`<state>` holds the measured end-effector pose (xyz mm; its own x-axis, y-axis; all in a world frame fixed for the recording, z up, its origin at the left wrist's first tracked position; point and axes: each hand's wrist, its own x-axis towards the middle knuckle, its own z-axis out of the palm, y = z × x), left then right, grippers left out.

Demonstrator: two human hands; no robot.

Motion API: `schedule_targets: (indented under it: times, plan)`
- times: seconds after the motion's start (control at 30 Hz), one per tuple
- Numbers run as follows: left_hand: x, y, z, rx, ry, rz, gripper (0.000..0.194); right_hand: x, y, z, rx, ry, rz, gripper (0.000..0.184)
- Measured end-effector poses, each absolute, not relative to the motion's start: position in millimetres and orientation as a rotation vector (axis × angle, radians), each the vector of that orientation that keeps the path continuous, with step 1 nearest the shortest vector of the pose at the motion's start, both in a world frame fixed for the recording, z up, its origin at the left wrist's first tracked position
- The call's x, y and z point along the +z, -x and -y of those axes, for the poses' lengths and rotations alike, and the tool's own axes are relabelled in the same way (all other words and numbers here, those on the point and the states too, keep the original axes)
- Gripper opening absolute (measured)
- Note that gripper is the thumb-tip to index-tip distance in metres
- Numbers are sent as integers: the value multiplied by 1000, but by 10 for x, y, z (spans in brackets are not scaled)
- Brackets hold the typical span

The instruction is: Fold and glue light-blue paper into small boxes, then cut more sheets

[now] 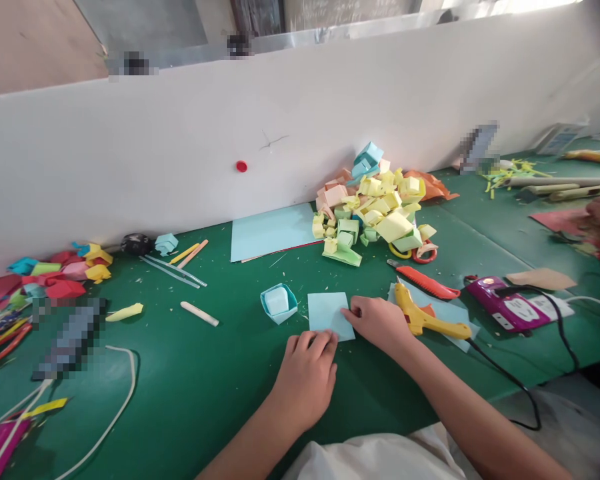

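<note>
Left hand (pixel 305 380), loosely open, on blue paper square (pixel 327 308); right hand (pixel 380 321) curled at edge, pinch unclear. Possible burn from wrist drifting against glue gun (pixel 416 319), right of square.

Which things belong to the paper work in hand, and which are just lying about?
In the job, likely:
blue square, touched by left hand and right hand
folded blue piece beside it

Lying about, apparently:
yellow glue gun
red cutter
white stick
</note>
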<state>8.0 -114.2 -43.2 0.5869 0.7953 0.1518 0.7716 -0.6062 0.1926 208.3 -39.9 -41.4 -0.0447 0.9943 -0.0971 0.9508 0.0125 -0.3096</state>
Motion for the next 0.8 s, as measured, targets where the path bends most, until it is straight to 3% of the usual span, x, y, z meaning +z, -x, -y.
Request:
schedule_targets:
  times: [0.17, 0.33, 0.8]
  plan:
    - [-473, -35, 1319, 308, -2734, -1411, 57, -333, -2119, 588, 464, 1824, 2214, 18]
    - [-532, -87, 1389, 279, -2722, -1476, 53, -359, -2251, 975, 334, 1312, 2470, 32]
    - [-291, -89, 1338, 176, -2594, -1409, 56, -479, -2469, 1147, 214, 1549, 2270, 35]
